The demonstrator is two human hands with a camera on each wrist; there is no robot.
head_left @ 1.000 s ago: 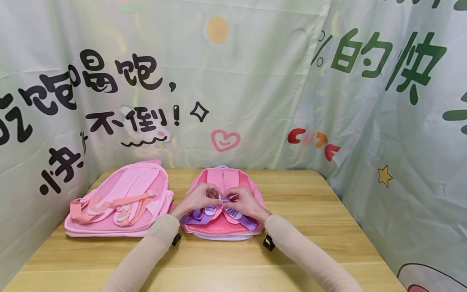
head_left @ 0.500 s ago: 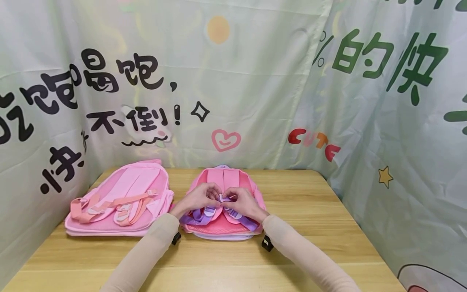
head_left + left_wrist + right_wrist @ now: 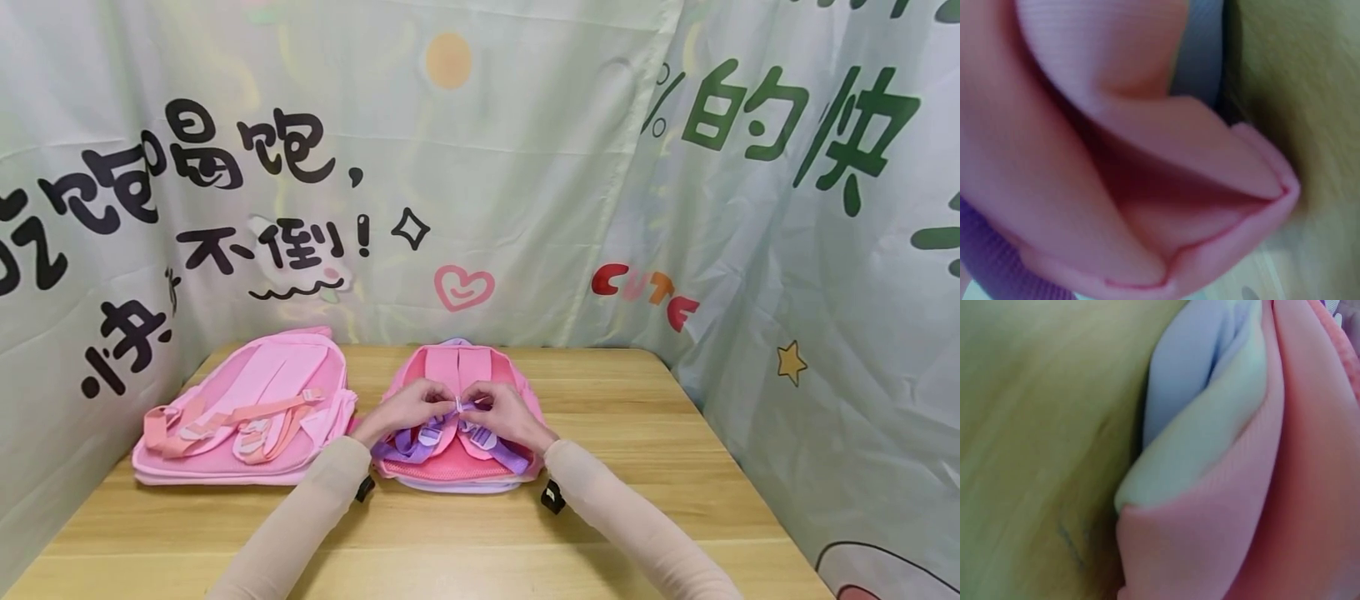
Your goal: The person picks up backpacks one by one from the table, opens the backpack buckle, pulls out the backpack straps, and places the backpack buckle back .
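A small pink backpack [image 3: 459, 360] lies back side up in the middle of the table, its purple straps [image 3: 405, 450] and pale buckles [image 3: 431, 434] showing. Over it, my left hand [image 3: 408, 408] pinches a small white piece [image 3: 458, 405] whose exact kind is unclear. My right hand [image 3: 506, 414] meets it there, pinching a purple strap end beside the white piece. Fingertips partly hide this spot. In the left wrist view, folded pink fabric [image 3: 1041, 169] and a purple strap [image 3: 1004, 256] fill the picture. The right wrist view has the bag's pink side [image 3: 1191, 550]; neither shows fingers clearly.
A larger pink backpack [image 3: 277, 375] with orange straps [image 3: 273, 408] lies to the left, close to my left forearm. The wooden table [image 3: 622, 433] extends to the right and front. Printed cloth [image 3: 525, 208] hangs behind and along both sides.
Both hands stay over the middle backpack. The white piece and the fingertips around it have shifted slightly to the right, and the fingertips have drawn closer together.
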